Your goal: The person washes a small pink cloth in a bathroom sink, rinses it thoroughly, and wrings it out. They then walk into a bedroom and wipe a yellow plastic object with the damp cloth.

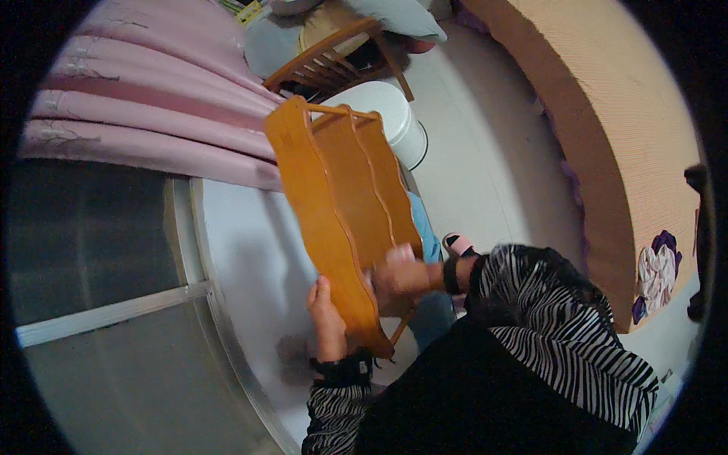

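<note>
A brown wooden rack (310, 199) with wavy-edged panels and round end rods is tilted in front of me, above the floor. My left hand (327, 318) grips its outer left panel near the lower end, with the thumb on the outer face. Over the near end of the compartments is my right hand (398, 278), blurred. A pale pinkish-white piece of cloth or tissue (403, 252) shows at its fingers, too blurred to name surely. Whether the right hand touches the wood cannot be seen.
A white lidded bin (392, 114) and a slatted wooden chair (330, 51) stand beyond the rack. Pink curtains (159, 108) hang left above a sliding window (114, 307). At right is a bed (614, 114) with a crumpled cloth (657, 276). A pink slipper (456, 243) shows below.
</note>
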Available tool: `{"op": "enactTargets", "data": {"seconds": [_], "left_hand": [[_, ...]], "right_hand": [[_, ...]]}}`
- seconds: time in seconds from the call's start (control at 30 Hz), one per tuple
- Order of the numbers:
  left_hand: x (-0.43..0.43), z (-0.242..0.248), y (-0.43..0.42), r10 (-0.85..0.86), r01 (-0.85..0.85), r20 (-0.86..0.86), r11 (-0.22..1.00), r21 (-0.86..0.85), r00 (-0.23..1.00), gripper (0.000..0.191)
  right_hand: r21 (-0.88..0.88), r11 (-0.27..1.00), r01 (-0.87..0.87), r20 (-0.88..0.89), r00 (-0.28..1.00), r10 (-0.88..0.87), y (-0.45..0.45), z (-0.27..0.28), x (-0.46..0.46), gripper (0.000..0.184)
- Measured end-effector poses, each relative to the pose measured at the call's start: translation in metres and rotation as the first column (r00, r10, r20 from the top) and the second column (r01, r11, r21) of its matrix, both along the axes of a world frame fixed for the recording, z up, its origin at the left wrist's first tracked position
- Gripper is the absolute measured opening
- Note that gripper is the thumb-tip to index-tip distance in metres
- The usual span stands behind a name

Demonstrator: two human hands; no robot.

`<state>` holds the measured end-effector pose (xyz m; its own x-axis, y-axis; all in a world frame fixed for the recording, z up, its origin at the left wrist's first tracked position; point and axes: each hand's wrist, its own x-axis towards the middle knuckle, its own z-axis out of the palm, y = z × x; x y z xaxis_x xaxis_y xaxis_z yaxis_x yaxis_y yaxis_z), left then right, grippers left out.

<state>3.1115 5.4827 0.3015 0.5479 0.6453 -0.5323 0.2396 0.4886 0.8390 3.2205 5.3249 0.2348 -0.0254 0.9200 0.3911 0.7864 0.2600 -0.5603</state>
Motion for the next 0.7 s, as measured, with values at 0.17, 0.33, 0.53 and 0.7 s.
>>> {"op": "enactTargets", "data": {"seconds": [0.17,0.33,0.53,0.7], "left_hand": [[-0.004,0.01,0.009,-0.056,0.054,0.015,0.994,0.092,0.998,0.032],[-0.007,0.014,0.001,-0.158,0.164,-0.081,0.984,0.07,0.984,0.032],[0.014,0.011,-0.009,-0.157,0.157,-0.003,0.984,0.082,0.988,0.032],[0.026,0.007,-0.008,-0.064,0.064,-0.02,0.996,0.053,0.998,0.034]], "right_hand": [[0.03,0.877,0.48,-0.056,0.877,-0.478,0.049,0.025,0.163,0.016],[0.035,0.697,0.716,0.375,0.637,-0.674,0.056,0.035,0.181,0.022],[-0.216,0.435,0.874,0.65,0.461,-0.604,0.042,0.022,0.017,0.044],[-0.366,0.919,-0.149,-0.083,0.988,0.127,-0.016,0.022,-0.021,0.024]]}}
